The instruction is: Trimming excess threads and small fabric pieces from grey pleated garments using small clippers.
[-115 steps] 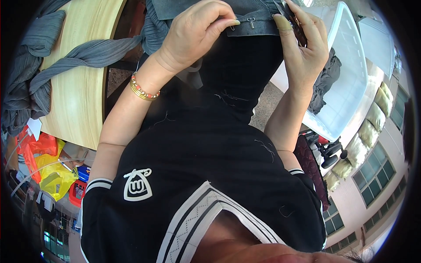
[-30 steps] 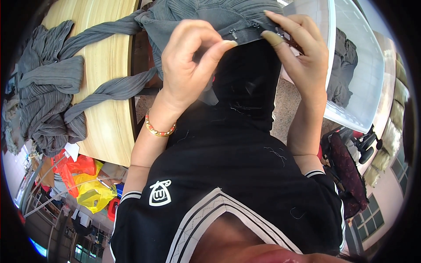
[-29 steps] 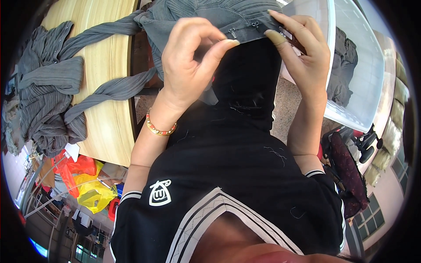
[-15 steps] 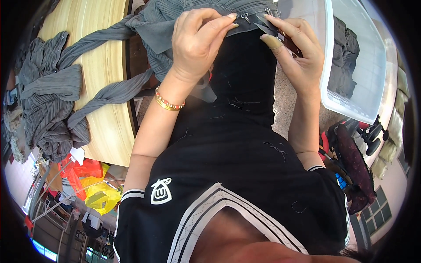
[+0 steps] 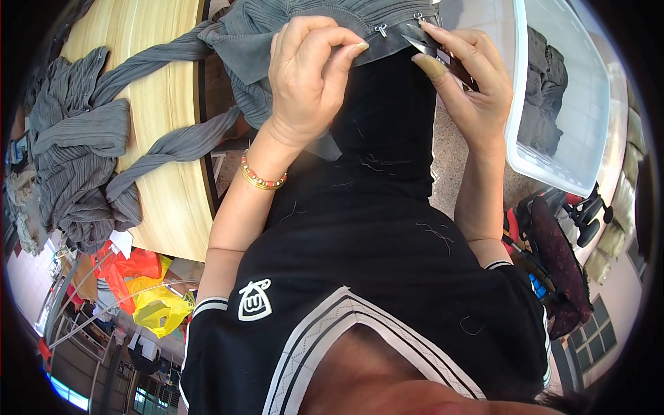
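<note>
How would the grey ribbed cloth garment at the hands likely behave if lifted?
Probably floppy: the grey ribbed cloth garment lies in loose folds. Its fine ridges may make it stretchy. The small silvery metal fitting near its edge might catch.

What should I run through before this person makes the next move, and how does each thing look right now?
1. Snips held in the right hand: ok, the blades point toward the left hand.
2. Left fingertips clear of the blades: ok, a gap shows between them.
3. Left hand gripping the grey garment: cannot tell; thumb and forefinger nearly meet at its edge.
4. Metal fitting in sight: ok, it shows between the hands.
5. Loose threads off the black clothing: not ok, several lie on it.
</note>
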`<state>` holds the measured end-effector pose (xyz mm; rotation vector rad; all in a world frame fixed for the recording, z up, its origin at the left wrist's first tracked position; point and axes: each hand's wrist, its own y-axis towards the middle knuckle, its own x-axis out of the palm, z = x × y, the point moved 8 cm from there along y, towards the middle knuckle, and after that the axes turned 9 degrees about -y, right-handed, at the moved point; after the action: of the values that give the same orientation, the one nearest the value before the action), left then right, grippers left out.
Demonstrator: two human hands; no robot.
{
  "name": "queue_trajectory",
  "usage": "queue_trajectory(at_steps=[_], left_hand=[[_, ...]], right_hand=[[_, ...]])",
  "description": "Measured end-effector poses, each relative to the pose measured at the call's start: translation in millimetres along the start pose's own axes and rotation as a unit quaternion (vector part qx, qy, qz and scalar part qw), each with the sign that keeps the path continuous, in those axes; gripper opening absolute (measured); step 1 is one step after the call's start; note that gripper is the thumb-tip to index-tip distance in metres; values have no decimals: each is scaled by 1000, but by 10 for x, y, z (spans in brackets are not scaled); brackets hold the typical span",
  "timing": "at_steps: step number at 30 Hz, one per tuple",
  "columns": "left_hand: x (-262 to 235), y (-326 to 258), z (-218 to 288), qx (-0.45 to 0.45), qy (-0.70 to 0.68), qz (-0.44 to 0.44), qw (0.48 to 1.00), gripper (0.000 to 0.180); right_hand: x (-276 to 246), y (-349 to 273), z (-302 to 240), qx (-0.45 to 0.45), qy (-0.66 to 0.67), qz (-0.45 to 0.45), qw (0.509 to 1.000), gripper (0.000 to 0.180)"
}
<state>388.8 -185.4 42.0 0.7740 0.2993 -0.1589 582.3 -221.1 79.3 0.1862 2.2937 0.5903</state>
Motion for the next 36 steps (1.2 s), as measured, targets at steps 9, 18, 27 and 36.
queue_trajectory(at_steps=[9,18,27,36], left_hand=[[-30,15,65,-80,-80,-28,993,8],[-49,-74,-97,-216,-196,-16,956,8],[59,-14,-245,-294,-320,-34,900,11],[47,113,-172,-321,-296,-70,897,9]], right_hand=[[18,77,-97,-65,-54,-14,996,43],[58,21,-273,-55,-52,-67,995,40],[160,157,-479,-25,-132,-137,981,36],[185,266,-548,-11,-192,-153,969,31]])
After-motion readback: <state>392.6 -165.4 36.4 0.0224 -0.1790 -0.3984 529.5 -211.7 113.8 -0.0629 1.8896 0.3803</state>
